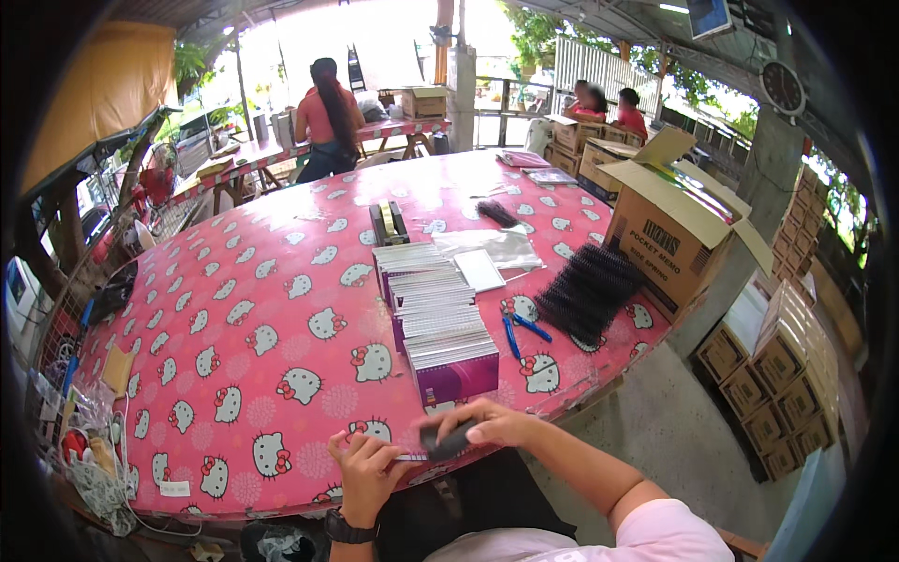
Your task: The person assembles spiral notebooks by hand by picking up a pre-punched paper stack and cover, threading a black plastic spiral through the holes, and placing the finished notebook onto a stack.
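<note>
Left hand (367, 471) steadying thin white-edged pad (410, 457), pinch unclear — right hand (496, 425) clasping oblong black block (451, 443), fingers curled — best holding pad level.

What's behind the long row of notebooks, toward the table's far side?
A black tape dispenser stands just past the far end of the notebook row. The tabletop directly beneath the row is covered, so anything there is hidden.

Open-sided workshop under a metal roof (618, 17)
Stacked cartons (779, 379), a row of notepads (438, 304), black coils (585, 295) and pliers (511, 339) on the desk (314, 431); a person (328, 108) stands at a second desk (264, 157).
</note>
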`<move>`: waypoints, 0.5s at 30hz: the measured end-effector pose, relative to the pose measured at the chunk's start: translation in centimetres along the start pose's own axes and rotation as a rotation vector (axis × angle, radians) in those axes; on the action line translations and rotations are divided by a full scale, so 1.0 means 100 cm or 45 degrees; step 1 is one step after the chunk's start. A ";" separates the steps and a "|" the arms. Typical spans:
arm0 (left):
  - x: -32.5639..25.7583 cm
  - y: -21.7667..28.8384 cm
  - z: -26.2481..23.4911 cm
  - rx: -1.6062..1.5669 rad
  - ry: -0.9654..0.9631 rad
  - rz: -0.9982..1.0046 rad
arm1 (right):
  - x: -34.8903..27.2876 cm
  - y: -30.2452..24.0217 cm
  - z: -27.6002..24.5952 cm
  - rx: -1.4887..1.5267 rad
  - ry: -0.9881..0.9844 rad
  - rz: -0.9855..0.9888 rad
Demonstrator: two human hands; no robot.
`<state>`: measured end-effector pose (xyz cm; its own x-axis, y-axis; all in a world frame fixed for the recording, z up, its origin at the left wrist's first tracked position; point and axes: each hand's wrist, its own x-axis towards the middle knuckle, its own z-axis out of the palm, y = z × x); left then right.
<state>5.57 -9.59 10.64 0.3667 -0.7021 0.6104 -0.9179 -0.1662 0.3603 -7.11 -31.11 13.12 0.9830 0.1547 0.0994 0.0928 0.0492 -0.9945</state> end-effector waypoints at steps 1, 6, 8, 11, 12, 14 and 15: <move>0.000 -0.002 0.001 0.008 0.004 0.015 | 0.002 0.004 0.004 0.185 -0.102 -0.059; 0.007 0.005 -0.004 -0.003 -0.002 0.012 | -0.009 -0.020 -0.005 -0.374 0.182 -0.098; 0.009 0.008 -0.005 -0.055 -0.018 -0.014 | -0.036 -0.031 -0.026 -0.296 0.449 -0.283; 0.015 0.011 -0.010 -0.126 -0.045 -0.056 | -0.063 -0.029 -0.058 -0.708 1.161 -0.370; 0.017 0.008 -0.005 -0.122 -0.056 -0.020 | -0.074 -0.014 -0.072 -1.012 1.201 -0.157; 0.021 0.008 0.005 -0.139 -0.075 0.037 | -0.097 0.019 -0.095 -1.608 1.235 0.291; 0.025 0.008 0.006 -0.135 -0.066 0.054 | -0.099 0.015 -0.095 -1.786 1.192 0.311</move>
<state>5.66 -11.87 12.04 0.3173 -0.7422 0.5903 -0.9102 -0.0637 0.4091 -15.14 -41.96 10.31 0.6970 -0.5895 0.4083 -0.5087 -0.8078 -0.2979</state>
